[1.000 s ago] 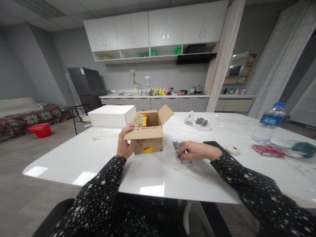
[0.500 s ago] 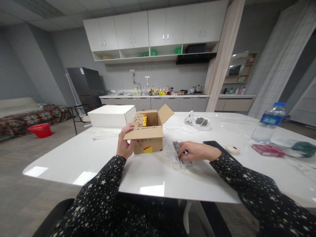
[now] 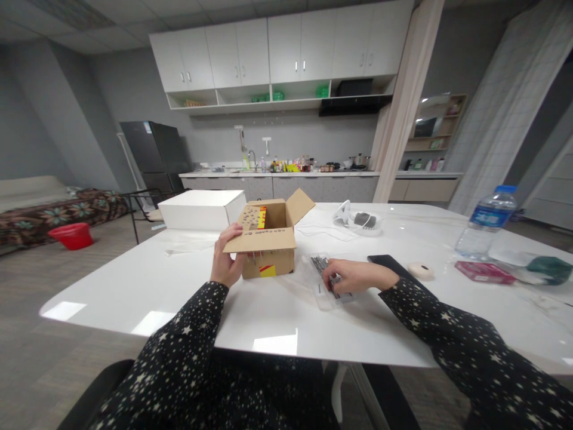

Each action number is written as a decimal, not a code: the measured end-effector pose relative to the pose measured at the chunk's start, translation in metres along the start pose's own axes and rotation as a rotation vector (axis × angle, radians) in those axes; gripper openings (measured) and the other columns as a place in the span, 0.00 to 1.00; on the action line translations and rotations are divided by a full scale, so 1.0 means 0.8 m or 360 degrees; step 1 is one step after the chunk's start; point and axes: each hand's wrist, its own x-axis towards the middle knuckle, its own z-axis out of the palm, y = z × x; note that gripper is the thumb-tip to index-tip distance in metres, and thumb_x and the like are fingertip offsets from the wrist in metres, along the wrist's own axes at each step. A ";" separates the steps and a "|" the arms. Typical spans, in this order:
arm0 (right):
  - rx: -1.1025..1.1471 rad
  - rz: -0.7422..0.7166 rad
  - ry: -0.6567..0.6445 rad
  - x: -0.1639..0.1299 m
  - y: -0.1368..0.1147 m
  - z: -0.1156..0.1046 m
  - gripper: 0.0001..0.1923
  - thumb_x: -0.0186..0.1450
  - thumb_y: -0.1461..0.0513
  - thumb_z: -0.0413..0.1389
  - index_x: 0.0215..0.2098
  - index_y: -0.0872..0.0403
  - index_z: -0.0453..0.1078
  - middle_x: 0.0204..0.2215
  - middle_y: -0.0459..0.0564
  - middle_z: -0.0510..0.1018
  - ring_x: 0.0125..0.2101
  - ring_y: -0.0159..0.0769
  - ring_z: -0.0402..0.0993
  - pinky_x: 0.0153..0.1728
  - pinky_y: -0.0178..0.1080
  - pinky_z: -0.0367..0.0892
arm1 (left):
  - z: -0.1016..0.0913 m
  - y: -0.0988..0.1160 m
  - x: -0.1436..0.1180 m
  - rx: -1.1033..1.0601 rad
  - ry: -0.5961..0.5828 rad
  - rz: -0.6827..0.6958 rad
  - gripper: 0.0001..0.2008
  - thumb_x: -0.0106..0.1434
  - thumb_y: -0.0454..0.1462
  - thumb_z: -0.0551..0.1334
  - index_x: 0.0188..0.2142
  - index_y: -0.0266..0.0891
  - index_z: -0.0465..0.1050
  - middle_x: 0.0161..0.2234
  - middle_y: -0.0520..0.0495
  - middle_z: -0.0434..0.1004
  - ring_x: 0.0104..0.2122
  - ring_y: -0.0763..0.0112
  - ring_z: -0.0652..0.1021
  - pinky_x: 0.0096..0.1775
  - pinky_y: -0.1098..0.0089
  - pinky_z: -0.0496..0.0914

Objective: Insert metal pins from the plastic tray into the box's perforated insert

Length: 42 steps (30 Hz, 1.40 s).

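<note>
My left hand grips the near-left corner of an open cardboard box, thumb beneath the flap and fingers on top. Round metal heads dot the box's flaps, and thin shanks poke out below the near one. Right of the box lies a clear plastic case holding slim silvery screws or nails. The bent, closed fingertips of my right hand are down in that case, among the metal pieces; whatever is between them is hidden.
A white box stands behind the cardboard box. To the right are a black phone-like slab, a round beige case, a pink box and a water bottle. A white device with a cord sits farther back.
The clear case has shifted and turned slightly under my right hand, whose fingers are still among the metal pieces. My left hand and the cardboard box look unchanged.
</note>
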 end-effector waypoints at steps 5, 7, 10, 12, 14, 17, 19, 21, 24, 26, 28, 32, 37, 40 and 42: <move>-0.0034 0.0071 -0.0028 -0.001 0.000 0.000 0.12 0.54 0.69 0.56 0.35 0.54 0.77 0.38 0.52 0.76 0.39 0.39 0.72 0.40 0.36 0.66 | 0.000 0.000 0.000 -0.0023 -0.0001 0.0017 0.15 0.70 0.43 0.58 0.53 0.43 0.66 0.54 0.39 0.72 0.60 0.54 0.72 0.62 0.43 0.65; -0.0047 0.0087 -0.0027 -0.001 -0.003 0.000 0.12 0.54 0.69 0.55 0.34 0.54 0.77 0.37 0.51 0.76 0.39 0.39 0.72 0.40 0.36 0.66 | 0.000 0.000 0.001 -0.0007 -0.0005 0.0009 0.15 0.70 0.44 0.58 0.53 0.42 0.65 0.54 0.39 0.72 0.60 0.55 0.72 0.62 0.44 0.65; -0.0072 0.0102 -0.0005 -0.002 -0.006 0.001 0.12 0.54 0.69 0.54 0.33 0.54 0.76 0.38 0.51 0.76 0.39 0.39 0.72 0.40 0.36 0.65 | 0.000 0.001 0.001 0.0015 -0.0015 -0.0009 0.15 0.70 0.44 0.57 0.53 0.42 0.65 0.55 0.39 0.73 0.60 0.54 0.72 0.62 0.44 0.65; -0.0076 0.0102 -0.0002 -0.003 -0.007 0.001 0.12 0.55 0.69 0.53 0.33 0.53 0.76 0.38 0.51 0.75 0.38 0.39 0.72 0.40 0.37 0.66 | 0.000 0.000 0.001 0.0012 -0.0015 -0.0015 0.15 0.70 0.44 0.58 0.53 0.42 0.65 0.55 0.39 0.73 0.60 0.54 0.72 0.62 0.44 0.65; -0.0072 0.0097 -0.0003 -0.004 -0.006 0.001 0.12 0.55 0.69 0.53 0.33 0.53 0.75 0.38 0.52 0.74 0.38 0.39 0.72 0.40 0.37 0.66 | -0.001 -0.001 0.000 -0.0003 -0.0009 -0.0012 0.16 0.69 0.44 0.58 0.53 0.42 0.65 0.55 0.39 0.73 0.60 0.53 0.72 0.62 0.44 0.65; -0.0083 0.0085 -0.0012 -0.006 -0.006 0.000 0.12 0.56 0.70 0.52 0.35 0.54 0.75 0.39 0.52 0.73 0.37 0.39 0.72 0.41 0.39 0.66 | -0.001 -0.003 -0.001 -0.0014 -0.0007 -0.0014 0.16 0.69 0.44 0.59 0.54 0.43 0.66 0.55 0.39 0.72 0.61 0.53 0.72 0.62 0.44 0.65; -0.0102 0.0070 -0.0028 -0.007 -0.007 -0.001 0.12 0.58 0.70 0.52 0.36 0.54 0.75 0.39 0.53 0.72 0.38 0.39 0.71 0.43 0.40 0.66 | -0.002 -0.003 -0.002 -0.0001 -0.0014 -0.0030 0.16 0.69 0.44 0.58 0.54 0.43 0.66 0.55 0.38 0.72 0.61 0.52 0.71 0.62 0.44 0.65; -0.0114 0.0064 -0.0051 -0.009 -0.007 -0.002 0.12 0.59 0.69 0.52 0.37 0.53 0.75 0.39 0.53 0.72 0.38 0.39 0.72 0.43 0.41 0.66 | -0.002 -0.003 -0.002 0.0009 -0.0019 -0.0042 0.16 0.70 0.45 0.58 0.54 0.43 0.65 0.55 0.38 0.72 0.61 0.52 0.71 0.61 0.44 0.66; -0.0088 0.0063 -0.0072 -0.012 -0.007 -0.004 0.12 0.61 0.68 0.52 0.39 0.53 0.75 0.41 0.53 0.72 0.38 0.39 0.72 0.44 0.41 0.66 | -0.001 -0.003 -0.003 0.0003 -0.0018 -0.0040 0.16 0.70 0.45 0.58 0.54 0.43 0.65 0.56 0.38 0.72 0.61 0.52 0.71 0.62 0.44 0.65; -0.0066 0.0054 -0.0091 -0.014 -0.007 -0.006 0.12 0.60 0.67 0.53 0.40 0.53 0.75 0.42 0.53 0.72 0.40 0.40 0.73 0.46 0.41 0.66 | -0.001 -0.004 -0.003 -0.0001 -0.0014 -0.0032 0.16 0.70 0.44 0.58 0.54 0.43 0.65 0.56 0.38 0.72 0.62 0.52 0.71 0.62 0.44 0.65; -0.0054 0.0058 -0.0119 -0.016 -0.009 -0.008 0.13 0.58 0.67 0.56 0.40 0.52 0.76 0.43 0.53 0.74 0.42 0.41 0.72 0.46 0.40 0.66 | -0.001 -0.005 -0.004 -0.0004 -0.0013 -0.0024 0.16 0.70 0.44 0.58 0.54 0.43 0.66 0.55 0.38 0.72 0.61 0.52 0.71 0.62 0.43 0.65; -0.0076 0.0119 -0.0035 -0.018 -0.014 -0.013 0.11 0.57 0.63 0.59 0.39 0.54 0.77 0.39 0.51 0.77 0.39 0.39 0.72 0.39 0.37 0.65 | -0.001 -0.005 -0.004 -0.0021 -0.0011 0.0001 0.16 0.70 0.43 0.58 0.55 0.43 0.65 0.55 0.39 0.72 0.61 0.53 0.71 0.62 0.45 0.65; -0.0119 0.0183 -0.0101 -0.021 -0.023 -0.009 0.08 0.58 0.60 0.59 0.31 0.56 0.78 0.26 0.48 0.77 0.26 0.33 0.69 0.27 0.35 0.60 | -0.002 -0.004 -0.003 0.0003 -0.0020 -0.0014 0.15 0.70 0.42 0.57 0.54 0.43 0.65 0.55 0.38 0.72 0.61 0.54 0.71 0.61 0.45 0.66; -0.0248 0.0233 -0.0053 -0.021 -0.030 -0.003 0.08 0.56 0.62 0.58 0.29 0.56 0.79 0.25 0.50 0.79 0.24 0.34 0.69 0.26 0.36 0.60 | -0.003 -0.004 -0.003 -0.0011 -0.0016 -0.0022 0.15 0.70 0.43 0.58 0.54 0.42 0.65 0.55 0.38 0.72 0.61 0.53 0.71 0.61 0.44 0.66; -0.0300 0.0266 -0.0032 -0.020 -0.033 0.000 0.08 0.56 0.62 0.58 0.29 0.56 0.80 0.25 0.51 0.80 0.24 0.35 0.70 0.25 0.36 0.60 | -0.003 -0.004 -0.003 -0.0006 -0.0019 -0.0031 0.15 0.70 0.43 0.57 0.54 0.43 0.65 0.55 0.38 0.72 0.61 0.53 0.71 0.61 0.44 0.66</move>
